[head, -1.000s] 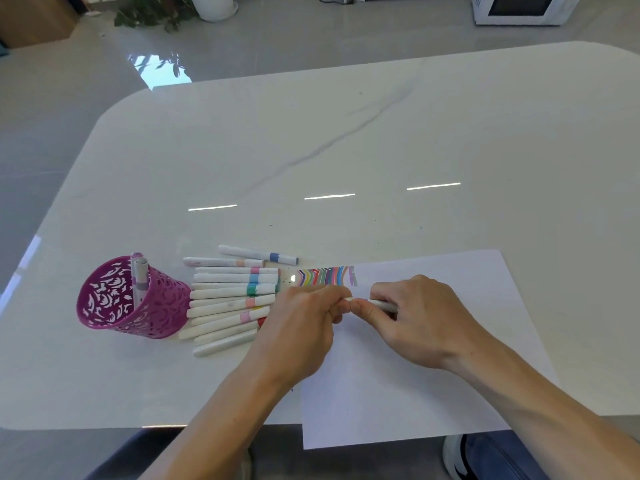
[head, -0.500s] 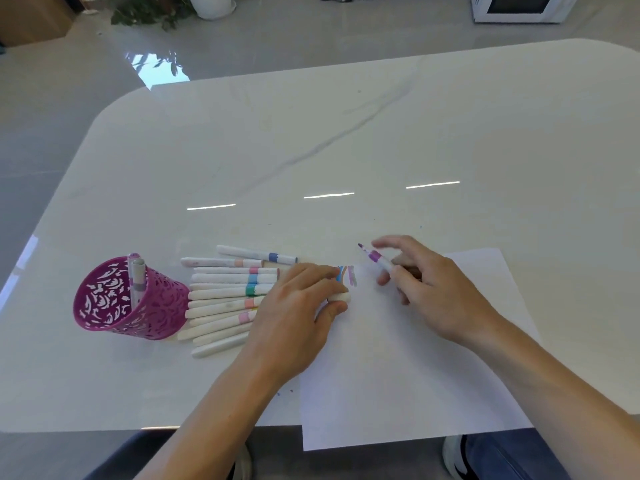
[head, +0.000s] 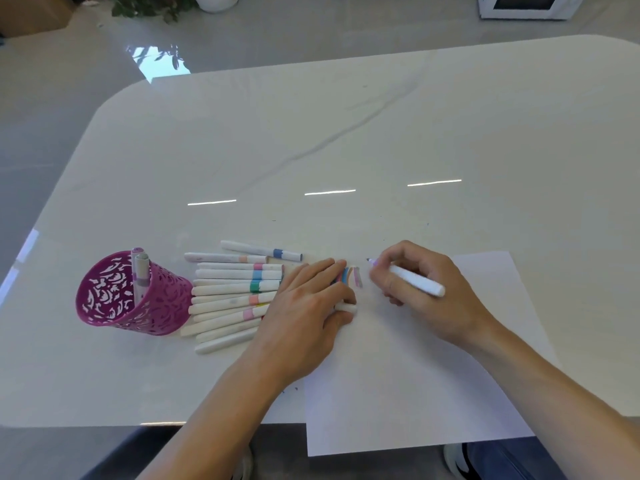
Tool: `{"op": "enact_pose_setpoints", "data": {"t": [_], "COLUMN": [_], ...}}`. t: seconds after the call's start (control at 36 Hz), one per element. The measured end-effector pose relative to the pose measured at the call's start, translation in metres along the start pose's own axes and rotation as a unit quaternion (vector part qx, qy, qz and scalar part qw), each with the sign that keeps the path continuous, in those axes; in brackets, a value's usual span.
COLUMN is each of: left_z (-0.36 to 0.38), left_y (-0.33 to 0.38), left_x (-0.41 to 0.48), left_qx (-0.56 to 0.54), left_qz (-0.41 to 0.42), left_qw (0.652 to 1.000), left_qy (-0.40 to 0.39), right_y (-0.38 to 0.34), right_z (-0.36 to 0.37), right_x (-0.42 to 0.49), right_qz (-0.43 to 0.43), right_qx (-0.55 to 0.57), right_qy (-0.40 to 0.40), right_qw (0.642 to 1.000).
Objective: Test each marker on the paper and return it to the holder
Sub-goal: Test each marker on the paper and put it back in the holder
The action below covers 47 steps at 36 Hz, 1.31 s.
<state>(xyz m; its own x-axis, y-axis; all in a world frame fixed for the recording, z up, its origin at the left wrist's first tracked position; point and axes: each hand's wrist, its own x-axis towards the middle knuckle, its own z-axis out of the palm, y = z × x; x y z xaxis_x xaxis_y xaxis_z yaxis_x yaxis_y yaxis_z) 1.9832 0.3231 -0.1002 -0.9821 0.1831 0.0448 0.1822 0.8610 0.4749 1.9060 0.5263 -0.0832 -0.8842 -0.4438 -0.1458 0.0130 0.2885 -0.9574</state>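
— Nearest first?
— Paper (head: 398,393), hanging over the near edge of the table (head: 346,133).

— On the sheet?
— Left hand (head: 304,306), palm down, fingers stretched flat across the top left corner. Thumb and forefinger pinching a white cap (head: 346,307) down onto the paper. Same hold as half a second ago.

— And to the right?
— Right hand (head: 426,292), fingers curled round the uncapped marker (head: 415,280) in a writing grip. Purple tip aimed up and left, just right of the coloured strokes (head: 351,277). Touching the sheet or hovering over it: hard to say from this angle.

— Different from before?
— Yes. A second ago, both hands joined at the marker. Half a second ago, held looser and higher. Now brought down beside the strokes.

— Farther left?
— Row of capped markers (head: 228,292), lying side by side on the table, right ends tucked under the left hand. Beyond them the purple holder (head: 114,299), with two markers (head: 140,271) standing inside.

— Far end?
— Plant (head: 149,5) and a white appliance (head: 526,5) on the floor.
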Motion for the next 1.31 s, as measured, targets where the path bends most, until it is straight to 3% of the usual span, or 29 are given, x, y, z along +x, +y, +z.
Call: {"op": "enact_pose_setpoints", "data": {"t": [0.17, 0.36, 1.0, 1.31], "left_z": [0.0018, 0.0030, -0.0015, -0.0022], "left_y": [-0.0016, -0.0021, 0.0005, 0.0024], "left_x": [-0.0009, -0.0007, -0.0014, -0.0002], "left_qx": [0.005, 0.000, 0.054, 0.106], "left_qz": [0.023, 0.006, 0.007, -0.004], "left_qw": [1.000, 1.000, 0.998, 0.994], "left_qy": [0.013, 0.004, -0.033, -0.012], "right_y": [0.0036, 0.0069, 0.0098, 0.0095], "right_z": [0.0025, 0.0062, 0.0079, 0.0072], "right_x": [0.0032, 0.0024, 0.0049, 0.0073], "right_qz": [0.034, 0.050, 0.066, 0.083], "right_qx": [0.067, 0.051, 0.006, 0.025], "right_qy": [0.027, 0.073, 0.051, 0.045], "right_qw": [0.997, 0.995, 0.997, 0.995]}}
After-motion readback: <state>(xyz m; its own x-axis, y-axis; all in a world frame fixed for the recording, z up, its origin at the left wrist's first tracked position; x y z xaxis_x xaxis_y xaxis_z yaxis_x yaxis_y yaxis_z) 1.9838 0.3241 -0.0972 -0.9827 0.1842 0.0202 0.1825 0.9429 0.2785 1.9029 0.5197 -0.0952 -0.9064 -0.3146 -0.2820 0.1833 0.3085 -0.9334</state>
